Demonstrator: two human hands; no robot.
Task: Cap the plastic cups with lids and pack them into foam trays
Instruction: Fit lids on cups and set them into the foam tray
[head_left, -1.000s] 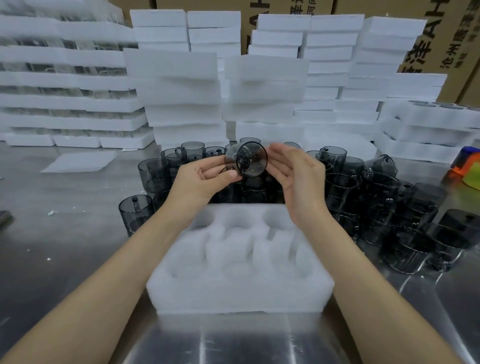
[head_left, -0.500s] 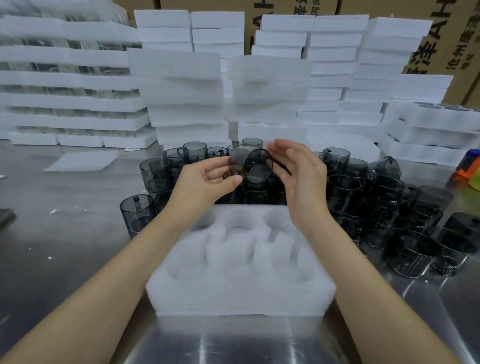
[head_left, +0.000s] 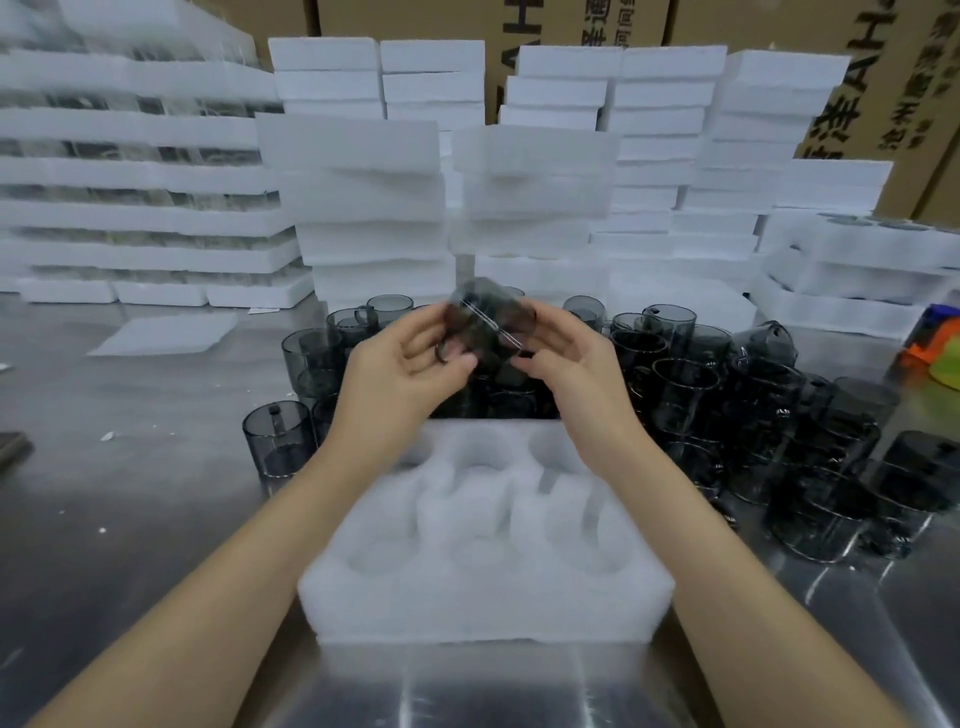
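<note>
Since half a second ago the smoky grey cup (head_left: 491, 325) has turned: its round face no longer looks at me, and it lies sideways between my hands, blurred. My left hand (head_left: 410, 364) grips its left side, thumb curled close to the ring handle. My right hand (head_left: 566, 364), which stood flat beside the cup, now curls its fingers round the right end. Whether a lid sits on it I cannot tell through the blur.

Just below my hands and nearer to me lies the white foam tray (head_left: 488, 597), its round pockets facing up. The loose grey cups (head_left: 727, 405) crowd to the right of my right hand and beyond both hands. A single cup (head_left: 278, 436) stands apart, left of my left wrist. All of this rests on the steel table (head_left: 130, 493). Beyond my hands rise stacks of foam trays (head_left: 363, 197), with cardboard boxes (head_left: 883, 78) behind them. A flat foam sheet (head_left: 166, 332) lies far to the left of my left hand.
</note>
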